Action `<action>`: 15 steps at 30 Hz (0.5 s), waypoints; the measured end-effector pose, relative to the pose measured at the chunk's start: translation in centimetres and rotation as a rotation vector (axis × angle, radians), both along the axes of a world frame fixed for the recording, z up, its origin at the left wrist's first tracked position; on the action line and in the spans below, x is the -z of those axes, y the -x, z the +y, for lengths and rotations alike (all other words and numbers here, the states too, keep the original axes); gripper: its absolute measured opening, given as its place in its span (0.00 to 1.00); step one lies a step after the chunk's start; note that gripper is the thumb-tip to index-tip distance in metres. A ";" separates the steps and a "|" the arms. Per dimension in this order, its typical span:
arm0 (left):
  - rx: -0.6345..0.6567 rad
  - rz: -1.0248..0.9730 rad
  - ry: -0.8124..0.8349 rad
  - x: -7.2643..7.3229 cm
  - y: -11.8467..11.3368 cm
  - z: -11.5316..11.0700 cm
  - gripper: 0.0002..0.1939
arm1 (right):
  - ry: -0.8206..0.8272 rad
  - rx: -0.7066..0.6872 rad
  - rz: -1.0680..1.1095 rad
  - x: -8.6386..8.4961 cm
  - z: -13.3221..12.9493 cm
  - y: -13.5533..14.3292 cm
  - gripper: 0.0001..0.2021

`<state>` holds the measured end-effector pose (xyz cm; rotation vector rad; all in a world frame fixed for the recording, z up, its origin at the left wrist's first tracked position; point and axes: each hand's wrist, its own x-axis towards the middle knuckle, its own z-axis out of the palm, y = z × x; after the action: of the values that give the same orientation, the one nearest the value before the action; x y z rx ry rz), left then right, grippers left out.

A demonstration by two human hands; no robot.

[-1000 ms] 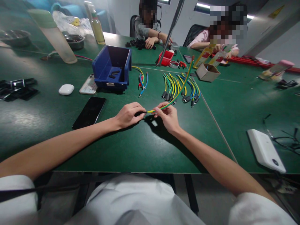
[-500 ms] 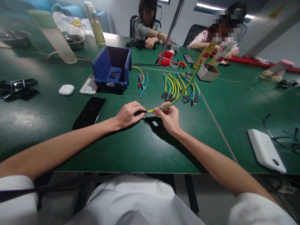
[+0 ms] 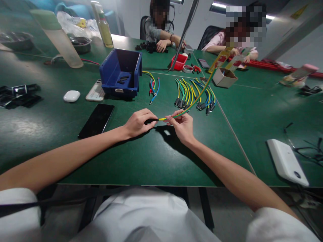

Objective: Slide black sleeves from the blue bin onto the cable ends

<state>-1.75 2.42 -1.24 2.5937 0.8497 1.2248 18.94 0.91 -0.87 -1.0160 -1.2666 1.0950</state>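
Presently, green-yellow wire (image 3: 193,104) held across both hands (image 3: 140,122).

A black smartphone (image 3: 96,121) lies screen-up on the green tabletop (image 3: 141,161); a white rounded case (image 3: 72,96) is positioned near it. A frosted bottle (image 3: 63,45) with a green cap (image 3: 45,19) stands at the far left. At the right, a white device (image 3: 287,161) lies beside eyeglasses (image 3: 306,148).

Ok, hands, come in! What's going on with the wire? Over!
Left hand gripping one end of wire. Right hand pinching it close by. Other wires lying just beyond.
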 end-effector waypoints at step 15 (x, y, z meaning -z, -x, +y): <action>-0.008 0.024 0.021 0.1 0.0 0.0 0.07 | -0.010 0.004 -0.009 0.1 0.1 0.0 0.17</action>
<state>-1.74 2.45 -1.35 2.5962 0.8733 1.1817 18.95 1.05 -0.94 -1.0171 -1.2752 1.0812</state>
